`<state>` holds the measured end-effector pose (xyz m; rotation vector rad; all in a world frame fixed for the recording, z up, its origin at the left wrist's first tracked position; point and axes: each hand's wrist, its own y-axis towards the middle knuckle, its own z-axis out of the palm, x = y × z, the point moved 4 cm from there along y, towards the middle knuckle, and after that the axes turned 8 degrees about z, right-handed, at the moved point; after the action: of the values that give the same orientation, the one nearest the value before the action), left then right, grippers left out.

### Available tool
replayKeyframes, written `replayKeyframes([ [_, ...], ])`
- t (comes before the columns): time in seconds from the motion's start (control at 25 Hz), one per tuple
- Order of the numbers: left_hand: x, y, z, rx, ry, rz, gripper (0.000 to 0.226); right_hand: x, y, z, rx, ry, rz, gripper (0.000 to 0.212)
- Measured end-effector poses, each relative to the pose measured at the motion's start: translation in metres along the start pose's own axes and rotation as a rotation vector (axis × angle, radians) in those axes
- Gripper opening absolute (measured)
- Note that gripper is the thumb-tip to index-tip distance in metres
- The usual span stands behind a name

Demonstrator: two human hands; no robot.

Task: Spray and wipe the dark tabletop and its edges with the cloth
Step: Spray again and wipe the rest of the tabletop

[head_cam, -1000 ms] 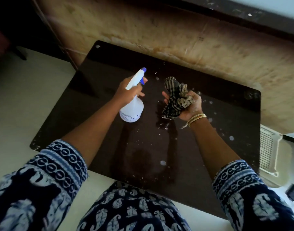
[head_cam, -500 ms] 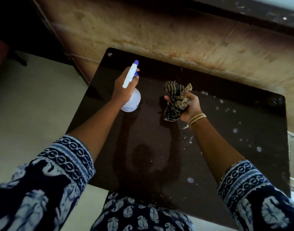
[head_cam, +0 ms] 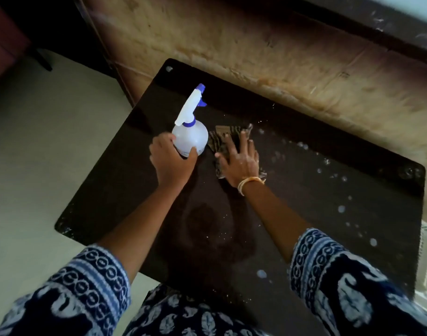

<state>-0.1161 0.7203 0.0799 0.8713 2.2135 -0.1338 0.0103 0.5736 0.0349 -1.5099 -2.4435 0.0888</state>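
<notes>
One bottle (head_cam: 190, 139), one cloth (head_cam: 228, 139), two hands.

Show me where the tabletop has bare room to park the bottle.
The near-left stretch of the tabletop, between the left forearm and the left edge, is bare. So is the far-left corner behind the bottle. The middle is crowded: left hand on the bottle, right hand flat on the cloth. Droplets dot the right side.
</notes>
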Motion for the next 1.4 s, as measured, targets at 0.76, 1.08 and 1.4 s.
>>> replayKeyframes([
  [0.76, -0.002, -0.066, 0.05, 0.24, 0.457, 0.305, 0.03, -0.058, 0.085, -0.001, -0.205, -0.075, -0.167, 0.053],
  [1.08, 0.002, -0.077, 0.053, 0.134, 0.552, 0.308, 0.027, -0.064, 0.163, -0.021, -0.163, -0.123, 0.004, 0.05],
  [1.4, 0.001, -0.082, 0.054, 0.099, 0.538, 0.32, 0.028, -0.047, 0.175, -0.019, -0.153, -0.044, 0.176, 0.055],
])
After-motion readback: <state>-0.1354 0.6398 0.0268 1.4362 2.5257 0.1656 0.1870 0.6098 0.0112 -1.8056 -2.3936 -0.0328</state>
